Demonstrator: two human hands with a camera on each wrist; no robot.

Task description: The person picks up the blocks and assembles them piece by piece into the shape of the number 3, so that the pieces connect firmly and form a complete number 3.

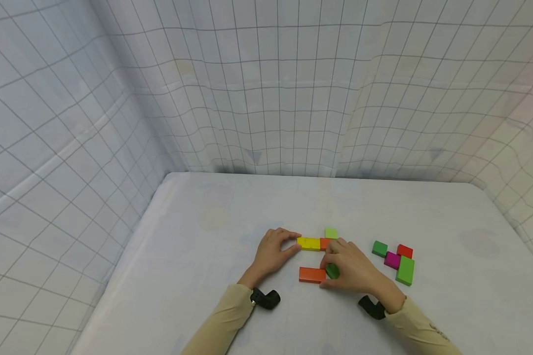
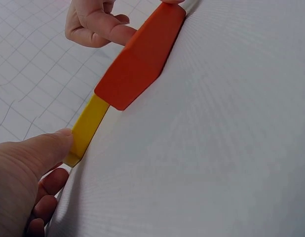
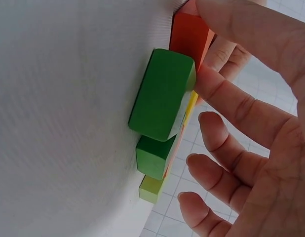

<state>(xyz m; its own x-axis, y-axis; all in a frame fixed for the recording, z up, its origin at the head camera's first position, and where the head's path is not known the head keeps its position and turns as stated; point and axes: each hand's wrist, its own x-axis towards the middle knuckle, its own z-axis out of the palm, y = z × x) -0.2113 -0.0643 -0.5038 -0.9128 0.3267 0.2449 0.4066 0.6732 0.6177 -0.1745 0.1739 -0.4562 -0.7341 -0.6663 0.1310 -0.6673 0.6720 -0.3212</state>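
Observation:
A yellow block (image 1: pixel 308 243) lies on the white table, its left end pinched between the thumb and fingers of my left hand (image 1: pixel 272 251). Against its right end sits another orange block (image 1: pixel 325 244), partly covered, with a light green block (image 1: pixel 330 232) behind. Nearer to me lies a long orange block (image 1: pixel 312 275); my right hand (image 1: pixel 348 268) pinches its right end between thumb and index finger. Beside that end is a green block (image 1: pixel 332 271), half hidden under the right hand. The right wrist view shows a second green block (image 3: pixel 155 157) past it.
Off to the right, a loose group holds a dark green block (image 1: pixel 379 248), a magenta block (image 1: pixel 392 260), a red block (image 1: pixel 405 251) and a bright green block (image 1: pixel 405 270). White grid-patterned curtains (image 1: pixel 293 98) hang around the cloth-covered table (image 1: pixel 204 222).

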